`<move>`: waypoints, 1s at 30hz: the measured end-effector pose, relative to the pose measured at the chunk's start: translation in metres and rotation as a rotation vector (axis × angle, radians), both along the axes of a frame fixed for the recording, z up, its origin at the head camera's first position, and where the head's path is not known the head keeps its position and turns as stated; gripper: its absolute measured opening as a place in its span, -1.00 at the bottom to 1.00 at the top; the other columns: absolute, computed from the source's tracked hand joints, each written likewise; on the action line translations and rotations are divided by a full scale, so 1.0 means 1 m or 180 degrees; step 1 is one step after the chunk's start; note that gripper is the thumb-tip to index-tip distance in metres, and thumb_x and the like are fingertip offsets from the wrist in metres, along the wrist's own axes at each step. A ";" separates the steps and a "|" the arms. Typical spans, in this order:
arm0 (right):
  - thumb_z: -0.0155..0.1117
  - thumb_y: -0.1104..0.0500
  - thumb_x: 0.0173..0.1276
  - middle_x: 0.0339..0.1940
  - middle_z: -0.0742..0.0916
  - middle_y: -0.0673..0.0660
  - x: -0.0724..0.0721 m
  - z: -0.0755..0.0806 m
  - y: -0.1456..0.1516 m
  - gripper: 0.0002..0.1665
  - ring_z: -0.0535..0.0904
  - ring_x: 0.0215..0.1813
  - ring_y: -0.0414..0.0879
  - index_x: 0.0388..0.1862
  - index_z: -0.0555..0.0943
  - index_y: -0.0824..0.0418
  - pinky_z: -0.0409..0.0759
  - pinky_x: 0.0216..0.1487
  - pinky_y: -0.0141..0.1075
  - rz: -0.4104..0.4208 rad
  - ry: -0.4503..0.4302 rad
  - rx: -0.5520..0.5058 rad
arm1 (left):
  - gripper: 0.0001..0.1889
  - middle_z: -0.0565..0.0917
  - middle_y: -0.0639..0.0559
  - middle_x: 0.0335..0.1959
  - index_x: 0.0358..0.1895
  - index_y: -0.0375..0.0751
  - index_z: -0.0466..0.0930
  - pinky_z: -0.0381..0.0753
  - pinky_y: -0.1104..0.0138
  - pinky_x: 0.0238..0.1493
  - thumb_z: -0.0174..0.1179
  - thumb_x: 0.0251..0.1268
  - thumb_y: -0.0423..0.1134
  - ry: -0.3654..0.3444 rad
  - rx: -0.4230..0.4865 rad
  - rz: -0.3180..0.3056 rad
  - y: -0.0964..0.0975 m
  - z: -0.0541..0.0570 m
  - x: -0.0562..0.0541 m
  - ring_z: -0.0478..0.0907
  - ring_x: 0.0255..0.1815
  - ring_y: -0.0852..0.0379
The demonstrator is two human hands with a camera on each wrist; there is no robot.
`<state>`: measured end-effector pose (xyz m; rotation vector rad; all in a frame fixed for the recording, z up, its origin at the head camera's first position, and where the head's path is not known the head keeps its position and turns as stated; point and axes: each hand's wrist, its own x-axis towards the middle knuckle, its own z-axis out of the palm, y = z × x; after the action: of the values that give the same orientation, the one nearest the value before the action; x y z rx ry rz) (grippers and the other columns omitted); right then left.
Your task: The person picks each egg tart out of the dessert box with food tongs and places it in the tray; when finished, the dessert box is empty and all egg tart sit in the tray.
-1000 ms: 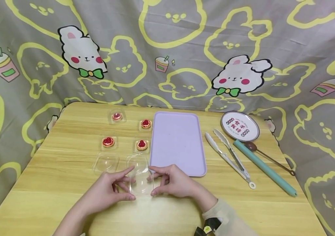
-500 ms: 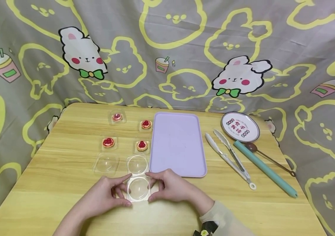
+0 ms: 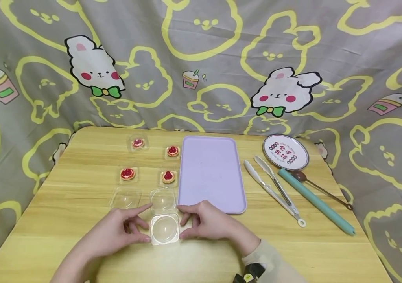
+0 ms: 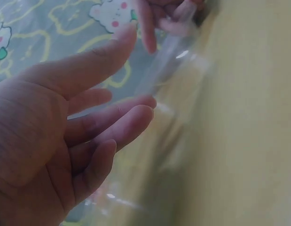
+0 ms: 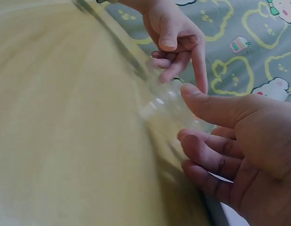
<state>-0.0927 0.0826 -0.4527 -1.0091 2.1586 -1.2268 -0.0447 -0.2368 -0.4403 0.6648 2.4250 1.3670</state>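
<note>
An unfolded clear plastic clamshell box (image 3: 165,229) lies on the table with its two halves spread flat, one behind the other. My left hand (image 3: 124,228) is at its left side, fingers relaxed and thumb tip close to the near corner. In the left wrist view nothing sits between that hand's thumb and fingers (image 4: 121,122). On the other side is my right hand (image 3: 206,222), its thumb at the near right edge and its fingers loosely bent. The right wrist view blurs the box, so contact there is hard to judge. Another clear box (image 3: 126,198) lies to the left.
Behind the boxes are several small red-topped tarts (image 3: 168,177) in clear trays. A lilac tray (image 3: 209,173) stands right of them. Farther right are tongs (image 3: 273,190), a teal rod (image 3: 316,201), a brown ladle (image 3: 300,175) and a round plate (image 3: 286,152). A patterned curtain (image 3: 218,94) borders the table.
Both hands had fingers against the raised clear box, then lowered it flat onto the table. Since then the hands have moved slightly apart from its sides.
</note>
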 end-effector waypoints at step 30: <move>0.54 0.20 0.40 -0.18 0.84 -0.03 -0.110 0.046 -0.015 -0.41 0.66 -0.43 -0.16 0.37 0.63 0.33 0.62 -0.37 -0.34 -0.0506 0.0459 -0.0294 | -0.53 0.81 0.01 0.04 0.25 -0.15 0.74 0.72 0.41 -0.16 0.54 0.32 -0.13 0.0767 -0.0152 0.0866 -0.050 0.042 -0.116 0.74 0.01 0.03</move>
<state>-0.2024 0.0679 -0.4071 -1.0073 2.3507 -1.3760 -0.1606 -0.2864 -0.3987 0.5291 2.8170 1.3907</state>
